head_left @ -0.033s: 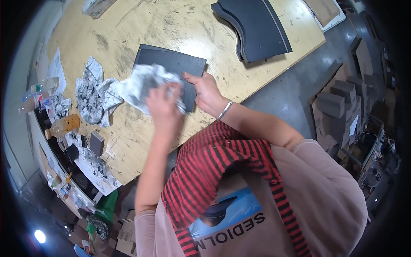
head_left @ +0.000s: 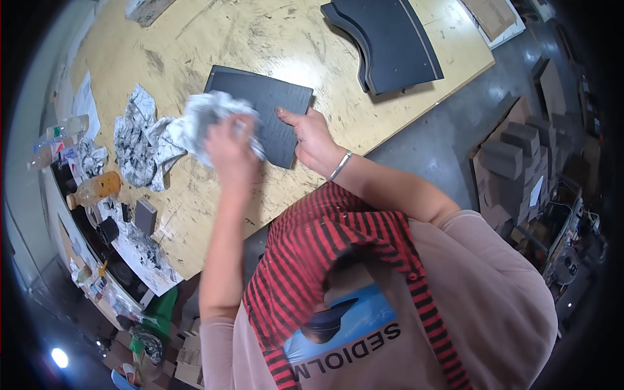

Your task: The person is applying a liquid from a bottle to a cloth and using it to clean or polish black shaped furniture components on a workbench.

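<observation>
A dark grey flat panel with a wood-like grain lies at a slant on the table. My right hand grips its right edge, thumb on top and the other fingers out of sight beneath. With my left hand, slightly blurred, I hold a crumpled white cloth with grey smudges against the panel's left part. The cloth covers that part and hangs over the panel's left edge. Another stained, crumpled cloth spreads on the table to the left, touching or joining the held one; I cannot tell which.
Curved black panels lie stacked at the table's far right. A bottle of orange-brown liquid, clear bottles and a small grey block sit along the left side. Cardboard pieces stand beyond the table on the right. The wooden tabletop is smudged.
My left hand and the cloth have slid left across the panel, baring more of its middle. My right hand keeps its grip on the edge.
</observation>
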